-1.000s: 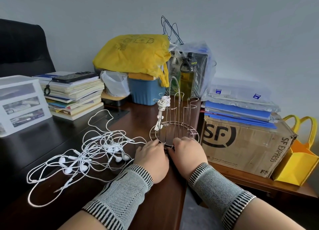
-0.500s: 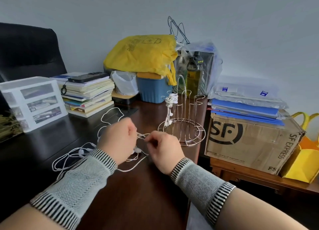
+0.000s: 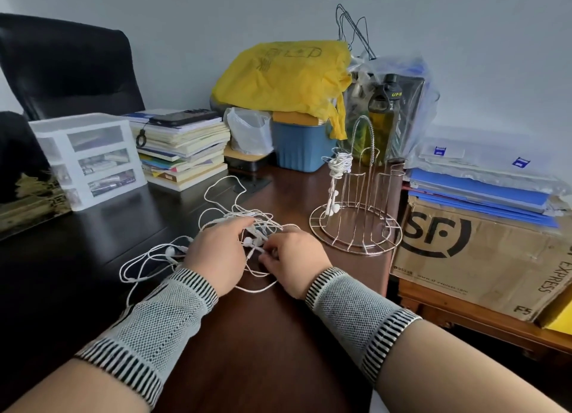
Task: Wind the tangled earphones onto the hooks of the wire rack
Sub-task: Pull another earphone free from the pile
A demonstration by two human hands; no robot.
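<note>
Down on the dark desk [image 3: 93,245], both hands work the tangled earphones [image 3: 216,223]: the left hand [image 3: 216,254] has its fingers curled into the cords, and the right hand [image 3: 291,258] pinches a cord. Beside them, the wire rack [image 3: 356,208] carries one wound earphone set [image 3: 339,165]. A drawer unit [image 3: 89,158] holds papers; a blue bin [image 3: 300,146] sits under a yellow bag [image 3: 278,75].

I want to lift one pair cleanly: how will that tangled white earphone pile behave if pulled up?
The tangled earphones look thin and floppy, so loops would probably sag. Their cords cross repeatedly, so lifting one likely drags the others. Both hands, left and right, are in the knot, which probably needs teasing apart.
</note>
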